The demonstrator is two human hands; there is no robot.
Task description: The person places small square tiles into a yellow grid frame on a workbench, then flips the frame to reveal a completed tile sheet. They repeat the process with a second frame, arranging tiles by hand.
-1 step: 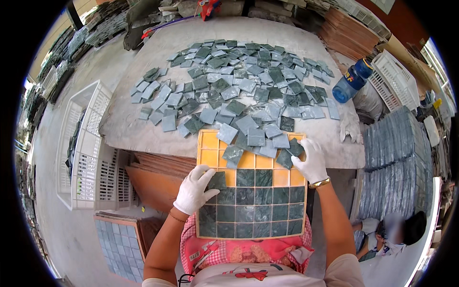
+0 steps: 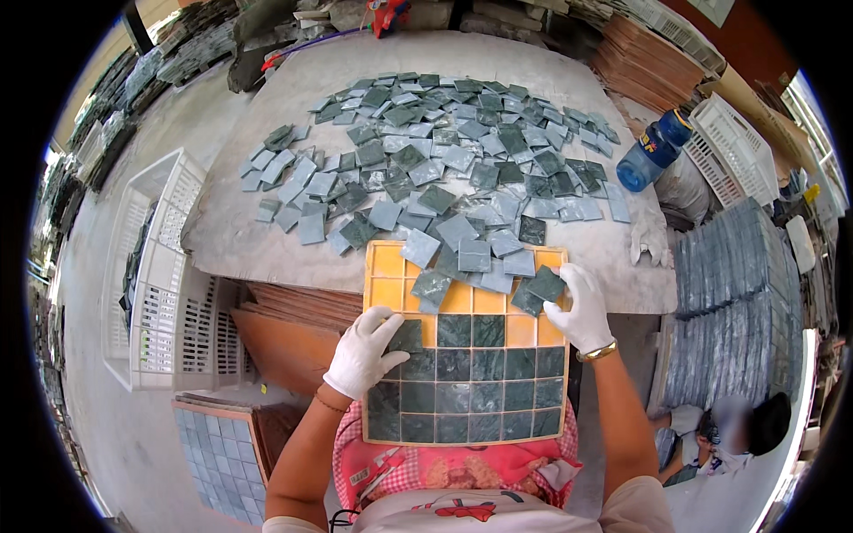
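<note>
A yellow grid tray (image 2: 387,260) leans from the table edge toward my lap. Its lower rows are filled with dark green square stone tiles (image 2: 453,397), and two more sit in the row above. At the left of that row, my left hand (image 2: 362,352), white-gloved, has finger and thumb about a dark green tile (image 2: 407,337) lying at a cell. At the tray's upper right, my right hand (image 2: 582,306), also gloved, has its fingers and thumb at the edges of another dark tile (image 2: 545,283). Several loose tiles (image 2: 474,256) overlap the tray's upper cells.
A wide heap of loose tiles (image 2: 426,160) covers the table (image 2: 240,222). A blue bottle (image 2: 653,151) stands at its right edge. White crates (image 2: 169,293) are at left; stacked tile sheets (image 2: 724,302) stand at right. A person (image 2: 733,435) sits low at right.
My right hand has shifted slightly down, and the tile at its fingers has moved down-left and turned. The tile at my left hand lies squarer in its cell.
</note>
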